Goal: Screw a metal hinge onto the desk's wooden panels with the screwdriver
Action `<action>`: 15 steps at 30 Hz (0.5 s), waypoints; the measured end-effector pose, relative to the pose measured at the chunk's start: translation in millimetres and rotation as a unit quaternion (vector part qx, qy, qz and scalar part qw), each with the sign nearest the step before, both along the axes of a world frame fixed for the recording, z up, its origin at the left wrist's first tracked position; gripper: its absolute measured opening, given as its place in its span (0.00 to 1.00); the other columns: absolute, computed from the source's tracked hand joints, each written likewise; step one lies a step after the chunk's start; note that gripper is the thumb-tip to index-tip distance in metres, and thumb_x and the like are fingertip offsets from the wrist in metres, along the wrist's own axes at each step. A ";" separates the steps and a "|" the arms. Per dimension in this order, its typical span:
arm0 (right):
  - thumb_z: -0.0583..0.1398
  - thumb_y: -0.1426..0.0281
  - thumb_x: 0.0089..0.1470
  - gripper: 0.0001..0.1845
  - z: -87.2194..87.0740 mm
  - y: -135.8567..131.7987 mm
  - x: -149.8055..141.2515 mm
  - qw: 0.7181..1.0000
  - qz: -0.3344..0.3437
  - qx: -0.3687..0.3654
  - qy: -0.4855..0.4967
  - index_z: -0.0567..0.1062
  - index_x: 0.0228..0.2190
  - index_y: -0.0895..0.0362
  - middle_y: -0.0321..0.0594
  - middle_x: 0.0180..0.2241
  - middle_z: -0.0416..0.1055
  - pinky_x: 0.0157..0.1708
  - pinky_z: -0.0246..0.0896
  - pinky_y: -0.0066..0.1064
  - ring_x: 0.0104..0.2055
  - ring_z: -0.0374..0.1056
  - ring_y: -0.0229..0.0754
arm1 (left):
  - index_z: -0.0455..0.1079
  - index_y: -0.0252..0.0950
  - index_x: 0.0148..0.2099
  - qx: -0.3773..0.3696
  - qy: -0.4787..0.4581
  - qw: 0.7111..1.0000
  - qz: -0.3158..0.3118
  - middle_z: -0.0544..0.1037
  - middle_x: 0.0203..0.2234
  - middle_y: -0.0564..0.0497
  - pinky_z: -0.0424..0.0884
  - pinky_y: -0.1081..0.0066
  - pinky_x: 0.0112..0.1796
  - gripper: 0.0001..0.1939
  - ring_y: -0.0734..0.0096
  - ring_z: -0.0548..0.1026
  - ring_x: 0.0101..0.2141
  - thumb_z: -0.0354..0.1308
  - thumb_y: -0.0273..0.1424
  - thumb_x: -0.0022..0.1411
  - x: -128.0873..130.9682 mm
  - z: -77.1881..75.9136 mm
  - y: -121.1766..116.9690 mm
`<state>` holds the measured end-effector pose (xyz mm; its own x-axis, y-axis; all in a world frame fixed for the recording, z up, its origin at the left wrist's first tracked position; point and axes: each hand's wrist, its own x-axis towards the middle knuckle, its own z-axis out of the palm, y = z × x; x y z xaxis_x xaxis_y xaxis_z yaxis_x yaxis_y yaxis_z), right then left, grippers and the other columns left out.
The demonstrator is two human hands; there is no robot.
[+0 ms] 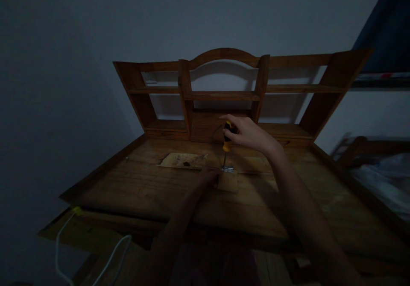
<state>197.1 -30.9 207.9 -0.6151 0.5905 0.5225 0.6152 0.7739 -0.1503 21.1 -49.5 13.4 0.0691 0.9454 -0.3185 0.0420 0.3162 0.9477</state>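
Evidently, the right hand point(245, 133) holds a black-and-yellow screwdriver point(226, 148) nearly upright, tip at a metal hinge point(229, 169). The left hand point(210, 176) is at a wooden board point(228, 183), its fingers' closure unclear.

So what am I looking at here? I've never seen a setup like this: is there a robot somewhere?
There's no robot here, just a person's two bare hands. The single picture comes from a camera worn on their head, looking forward and down, so you see roughly what they see.

The right hand holds a yellow-and-black screwdriver, point down, at the left end of a small metal plate, perhaps a hinge. The left hand is beside the plate and a small pale block.

These lie on a wooden desk. Left of them is a pale, stained strip; I can't tell what it is. Wooden shelves stand behind. The room is dim, so fine details are lost.
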 end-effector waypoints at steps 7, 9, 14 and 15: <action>0.55 0.59 0.61 0.25 -1.2 -1.6 -1.6 0.999 -0.048 0.020 -0.009 0.66 0.56 0.55 0.47 0.45 0.76 0.47 0.63 0.41 0.46 0.72 0.52 | 0.68 0.32 0.24 0.004 0.000 1.000 0.002 0.62 0.13 0.58 0.59 0.77 0.17 0.13 0.80 0.60 0.14 0.63 0.34 0.54 0.7 0.8 -2.7; 0.56 0.65 0.59 0.26 -0.6 -1.4 -0.6 1.000 -0.013 0.004 -0.001 0.65 0.58 0.54 0.45 0.51 0.73 0.51 0.61 0.39 0.51 0.70 0.50 | 0.66 0.33 0.23 0.007 -0.003 1.000 0.001 0.61 0.13 0.59 0.59 0.78 0.17 0.14 0.80 0.60 0.14 0.63 0.34 0.54 0.1 0.8 -2.1; 0.54 0.60 0.62 0.21 -2.0 -0.7 -3.1 1.000 -0.011 0.006 0.010 0.69 0.53 0.55 0.46 0.47 0.76 0.50 0.62 0.39 0.49 0.71 0.50 | 0.64 0.34 0.21 0.005 -0.001 1.000 0.001 0.60 0.11 0.58 0.59 0.76 0.16 0.15 0.79 0.59 0.13 0.62 0.32 0.55 1.3 3.0 -1.2; 0.54 0.57 0.62 0.22 -2.3 -1.1 -3.8 1.000 -0.020 0.011 0.010 0.69 0.53 0.55 0.46 0.46 0.76 0.50 0.62 0.40 0.48 0.72 0.51 | 0.64 0.34 0.21 0.004 -0.002 1.000 0.000 0.61 0.12 0.58 0.59 0.76 0.16 0.14 0.79 0.60 0.13 0.62 0.32 0.55 1.9 3.8 -1.7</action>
